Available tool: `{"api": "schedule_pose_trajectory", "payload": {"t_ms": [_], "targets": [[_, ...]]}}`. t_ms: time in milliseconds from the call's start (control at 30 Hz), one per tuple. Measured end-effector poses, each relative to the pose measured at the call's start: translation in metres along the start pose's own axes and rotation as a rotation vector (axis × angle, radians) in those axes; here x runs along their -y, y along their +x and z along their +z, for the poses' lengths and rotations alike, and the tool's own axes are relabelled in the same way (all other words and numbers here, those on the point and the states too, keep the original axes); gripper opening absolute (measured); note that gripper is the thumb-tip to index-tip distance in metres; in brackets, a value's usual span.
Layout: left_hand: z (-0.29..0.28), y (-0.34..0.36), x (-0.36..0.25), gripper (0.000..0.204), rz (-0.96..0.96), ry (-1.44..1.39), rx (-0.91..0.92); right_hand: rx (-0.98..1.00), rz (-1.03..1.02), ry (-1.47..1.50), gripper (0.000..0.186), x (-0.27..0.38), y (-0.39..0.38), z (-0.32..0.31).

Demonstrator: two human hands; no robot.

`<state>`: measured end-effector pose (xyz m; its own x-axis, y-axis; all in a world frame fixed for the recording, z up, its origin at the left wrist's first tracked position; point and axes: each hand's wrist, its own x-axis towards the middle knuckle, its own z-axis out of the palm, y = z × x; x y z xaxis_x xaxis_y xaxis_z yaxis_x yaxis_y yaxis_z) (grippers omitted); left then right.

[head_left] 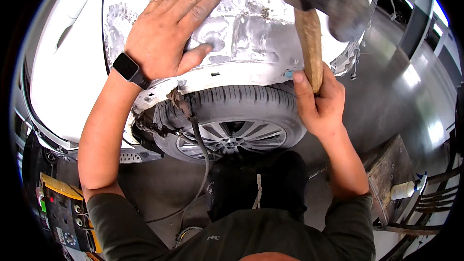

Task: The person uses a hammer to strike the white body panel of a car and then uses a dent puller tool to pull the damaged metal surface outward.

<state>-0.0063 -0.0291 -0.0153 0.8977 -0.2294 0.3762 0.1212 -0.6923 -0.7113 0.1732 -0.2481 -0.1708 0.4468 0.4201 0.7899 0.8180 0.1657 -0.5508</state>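
Observation:
My left hand [169, 29] lies flat with its fingers stretched out on a white car's rear side panel [270, 41], where patches are sanded to bare grey metal. A dark watch [129, 69] is on that wrist. In my right hand [323, 101] is a body hammer [309, 34], gripped by its wooden handle. Its head, pointed at one end and round-faced at the other, is raised in front of the panel and slightly blurred. Below the panel edge is the wheel [232, 140] with its tyre [241, 99]. A clamp with a cable [177, 99] hangs at the wheel arch.
A yellow and black machine [67, 212] with knobs stands at lower left, and a cable [205, 174] runs across the floor. On the right, a wooden board [386, 174] lies by a white spray bottle [403, 190] and a slatted chair [435, 203]. The car's rear end shows loose wiring [354, 70].

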Motion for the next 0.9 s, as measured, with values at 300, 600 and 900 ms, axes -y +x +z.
{"api": "schedule_pose_trajectory", "payload": {"t_ms": [300,600,900], "targets": [[0.000,-0.004,0.002,0.085,-0.007,-0.066,-0.048,-0.014,0.008,0.085,0.024,-0.002,-0.019,0.012],[0.010,-0.001,0.002,0.088,0.029,-0.050,-0.173,-0.075,-0.031,0.023,0.026,0.000,-0.005,0.015],[-0.010,-0.018,0.069,0.088,-0.061,0.059,-0.047,0.025,0.036,-0.067,0.020,-0.011,-0.010,0.007]]}}
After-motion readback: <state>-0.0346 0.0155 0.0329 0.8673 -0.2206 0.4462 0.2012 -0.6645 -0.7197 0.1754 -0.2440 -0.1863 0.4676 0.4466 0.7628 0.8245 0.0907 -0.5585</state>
